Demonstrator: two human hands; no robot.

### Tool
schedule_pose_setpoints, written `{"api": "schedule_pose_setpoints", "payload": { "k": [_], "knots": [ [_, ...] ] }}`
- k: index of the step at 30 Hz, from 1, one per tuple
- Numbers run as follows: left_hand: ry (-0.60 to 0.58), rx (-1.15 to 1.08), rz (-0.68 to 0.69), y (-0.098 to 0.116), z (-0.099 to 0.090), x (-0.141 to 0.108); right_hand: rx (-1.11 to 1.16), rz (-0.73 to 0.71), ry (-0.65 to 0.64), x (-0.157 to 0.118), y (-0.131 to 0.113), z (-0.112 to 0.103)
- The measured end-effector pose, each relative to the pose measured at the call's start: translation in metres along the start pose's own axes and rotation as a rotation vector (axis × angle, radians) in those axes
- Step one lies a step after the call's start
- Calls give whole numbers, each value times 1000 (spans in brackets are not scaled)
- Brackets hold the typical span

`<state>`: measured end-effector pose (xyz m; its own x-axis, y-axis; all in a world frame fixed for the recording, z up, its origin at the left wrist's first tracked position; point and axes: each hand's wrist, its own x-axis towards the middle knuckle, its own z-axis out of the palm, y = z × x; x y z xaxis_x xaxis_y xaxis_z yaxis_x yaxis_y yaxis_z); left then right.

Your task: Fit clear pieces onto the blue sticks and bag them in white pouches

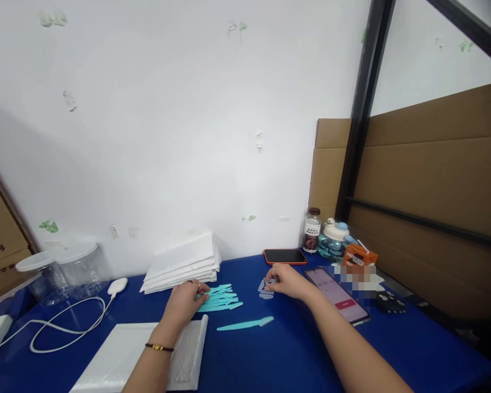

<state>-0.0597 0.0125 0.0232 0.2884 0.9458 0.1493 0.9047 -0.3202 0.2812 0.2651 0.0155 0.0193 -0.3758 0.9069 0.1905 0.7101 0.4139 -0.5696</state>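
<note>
My left hand (187, 299) rests at the left ends of several turquoise eyebrow razors (223, 298), its fingers bent and closed around the handle ends. The razors lie side by side in a loose pile. My right hand (284, 281) pinches at a small group of translucent plastic blade covers (265, 296); its fingertips partly hide the piece they hold. One separate eyebrow razor (244, 324) lies in front of the pile, its paler head pointing right. Beneath my left forearm is a white packet or tray with a clear window (186, 349).
White flat packets (182, 259) are stacked by the wall. Two clear jars (82, 267) and a white cable (71, 330) are at left. At right are an orange-edged phone (285, 256), a lit phone (339, 297), bottles (311, 232) and an orange carton (358, 259).
</note>
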Motion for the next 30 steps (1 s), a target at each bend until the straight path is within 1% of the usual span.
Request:
{"api": "schedule_pose_setpoints", "payload": {
  "k": [1, 3, 5, 6, 7, 9, 11, 13, 17, 21, 24, 27, 30],
  "knots": [
    [14, -17, 2, 3, 0, 0, -6, -36, -33, -2, -4, 0],
    [18, -77, 33, 14, 0, -3, -8, -103, -177, -5, -13, 3],
    [-25, -155, 108, 27, 1, -6, -50, -132, -330, -7, -22, 9],
    [-57, -188, 153, 34, 3, -8, -77, -132, -380, -7, -25, 12],
    [-91, -210, 194, 40, 6, -10, -100, -131, -411, -8, -28, 15],
    [-159, -214, 260, 50, 12, -13, -121, -132, -431, -8, -32, 21],
    [-203, -185, 315, 55, 18, -15, -107, -124, -414, -7, -35, 24],
    [-208, -138, 335, 57, 22, -15, -64, -102, -351, -7, -36, 25],
    [-172, -62, 300, 58, 18, -11, 40, -100, -213, -6, -37, 21],
    [-149, -58, 278, 66, 11, -10, 127, -73, -177, -6, -39, 13],
    [-148, -50, 258, 71, 8, -11, 188, -44, -200, -6, -38, 11],
    [-129, -26, 220, 63, 4, -12, 207, -39, -190, -6, -29, 6],
    [-84, -46, 92, 42, -5, -11, 254, 27, -76, -10, -13, -7]
  ]
}}
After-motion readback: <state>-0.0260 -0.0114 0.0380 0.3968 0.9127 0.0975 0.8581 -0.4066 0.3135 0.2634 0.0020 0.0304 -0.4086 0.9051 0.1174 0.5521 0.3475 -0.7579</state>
